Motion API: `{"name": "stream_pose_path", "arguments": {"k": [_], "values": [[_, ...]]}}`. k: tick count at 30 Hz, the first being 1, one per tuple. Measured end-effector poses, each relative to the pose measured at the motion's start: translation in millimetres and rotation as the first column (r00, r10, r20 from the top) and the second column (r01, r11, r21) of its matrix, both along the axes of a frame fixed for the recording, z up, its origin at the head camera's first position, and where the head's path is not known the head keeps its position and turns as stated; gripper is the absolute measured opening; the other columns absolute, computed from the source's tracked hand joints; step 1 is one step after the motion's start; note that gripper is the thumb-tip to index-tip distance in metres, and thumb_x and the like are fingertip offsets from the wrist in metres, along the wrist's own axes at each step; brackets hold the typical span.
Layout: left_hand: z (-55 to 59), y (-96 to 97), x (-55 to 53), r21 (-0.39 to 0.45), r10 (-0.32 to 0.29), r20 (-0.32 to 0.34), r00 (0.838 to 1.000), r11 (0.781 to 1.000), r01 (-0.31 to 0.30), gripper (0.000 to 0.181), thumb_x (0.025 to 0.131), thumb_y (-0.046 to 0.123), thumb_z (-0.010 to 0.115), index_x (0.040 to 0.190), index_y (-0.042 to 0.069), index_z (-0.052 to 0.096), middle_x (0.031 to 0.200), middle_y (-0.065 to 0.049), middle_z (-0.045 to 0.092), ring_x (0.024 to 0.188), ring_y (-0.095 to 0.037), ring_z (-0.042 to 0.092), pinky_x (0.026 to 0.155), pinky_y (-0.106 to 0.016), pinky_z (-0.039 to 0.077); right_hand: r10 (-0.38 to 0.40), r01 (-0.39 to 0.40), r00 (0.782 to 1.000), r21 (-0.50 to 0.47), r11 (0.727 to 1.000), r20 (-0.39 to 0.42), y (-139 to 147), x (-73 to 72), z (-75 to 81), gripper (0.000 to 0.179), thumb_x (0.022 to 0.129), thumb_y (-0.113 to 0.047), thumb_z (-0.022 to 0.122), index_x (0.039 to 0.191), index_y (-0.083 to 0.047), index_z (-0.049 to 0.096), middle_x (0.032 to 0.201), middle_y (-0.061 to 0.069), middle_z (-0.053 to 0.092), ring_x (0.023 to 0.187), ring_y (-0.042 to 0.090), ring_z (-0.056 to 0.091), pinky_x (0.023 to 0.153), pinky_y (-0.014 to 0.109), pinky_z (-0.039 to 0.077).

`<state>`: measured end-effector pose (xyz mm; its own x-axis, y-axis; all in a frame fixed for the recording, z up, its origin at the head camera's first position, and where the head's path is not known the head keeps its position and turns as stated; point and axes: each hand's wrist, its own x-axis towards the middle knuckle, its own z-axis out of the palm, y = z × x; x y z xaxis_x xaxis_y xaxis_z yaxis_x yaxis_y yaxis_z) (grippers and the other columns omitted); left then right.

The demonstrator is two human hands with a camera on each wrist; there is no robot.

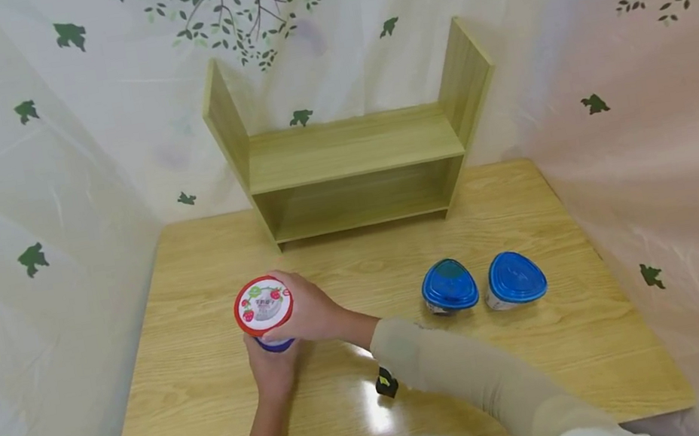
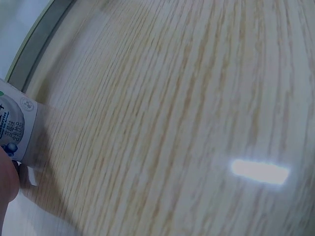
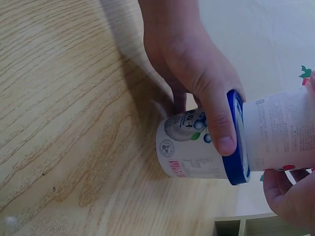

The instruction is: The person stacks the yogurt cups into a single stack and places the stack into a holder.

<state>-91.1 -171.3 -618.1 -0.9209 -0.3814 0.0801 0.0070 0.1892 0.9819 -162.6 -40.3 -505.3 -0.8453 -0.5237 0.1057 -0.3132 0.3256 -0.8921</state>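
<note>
A round white tub with a red lid and strawberry print (image 1: 263,304) is gripped by my right hand (image 1: 309,308). Directly under it stands a white tub with a blue lid and blueberry print (image 3: 192,152), on the table. The upper tub's base meets that blue lid in the right wrist view. My left hand (image 1: 273,367) holds the lower tub, its thumb along the lid's edge. In the left wrist view only part of the blueberry tub (image 2: 22,125) shows, at the left edge. Much of the lower tub is hidden in the head view.
Two tubs with rounded-triangular blue lids, one (image 1: 449,286) beside the other (image 1: 515,278), stand on the right of the wooden table (image 1: 193,273). A two-tier wooden shelf (image 1: 352,147) stands at the back. Leaf-patterned fabric (image 1: 42,183) surrounds the table.
</note>
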Motion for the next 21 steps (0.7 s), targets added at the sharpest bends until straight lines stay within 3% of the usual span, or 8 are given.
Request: {"name": "stream_pose_path", "arguments": {"k": [7, 14, 17, 21], "values": [[-1.7, 1.0, 0.0, 0.006, -0.002, -0.006, 1.000, 1.000, 0.002, 0.101, 0.076, 0.016, 0.091, 0.153, 0.007, 0.024, 0.148, -0.017, 0.041, 0.133, -0.033, 0.043, 0.110, -0.054, 0.037, 0.003, -0.003, 1.000, 0.014, 1.000, -0.002, -1, 0.3, -3.3, 0.102, 0.065, -0.031, 0.097, 0.150, -0.015, 0.041, 0.131, -0.002, 0.058, 0.116, 0.008, 0.055, 0.099, 0.027, 0.046], [0.2, 1.6, -0.1, -0.009, 0.004, -0.004, 1.000, 1.000, -0.004, 0.100, 0.076, 0.013, 0.090, 0.151, 0.004, 0.025, 0.146, -0.018, 0.043, 0.132, -0.034, 0.044, 0.109, -0.055, 0.037, -0.025, 0.023, 0.999, 0.072, 0.997, 0.030, -4, 3.3, -7.6, 0.114, 0.069, -0.032, 0.094, 0.159, -0.011, 0.027, 0.144, 0.006, 0.051, 0.126, 0.015, 0.052, 0.104, 0.033, 0.045], [0.4, 1.3, -0.3, -0.023, 0.008, -0.003, 1.000, 1.000, -0.008, 0.100, 0.075, 0.010, 0.090, 0.151, 0.003, 0.025, 0.147, -0.019, 0.042, 0.135, -0.034, 0.042, 0.111, -0.053, 0.035, -0.035, 0.031, 0.998, 0.083, 0.996, 0.056, -4, 6.4, -8.8, 0.124, 0.069, -0.035, 0.095, 0.162, -0.014, 0.015, 0.152, 0.007, 0.043, 0.134, 0.019, 0.047, 0.108, 0.038, 0.043], [1.4, 1.7, -0.7, -0.009, 0.015, -0.015, 1.000, 1.000, -0.015, 0.099, 0.073, 0.003, 0.088, 0.151, 0.001, 0.026, 0.146, -0.022, 0.042, 0.137, -0.036, 0.040, 0.114, -0.054, 0.031, -0.055, 0.046, 0.994, 0.103, 0.994, 0.089, 8, 11.8, -6.9, 0.140, 0.067, -0.035, 0.096, 0.163, -0.027, -0.005, 0.166, 0.003, 0.021, 0.147, 0.025, 0.030, 0.115, 0.047, 0.034]]}}
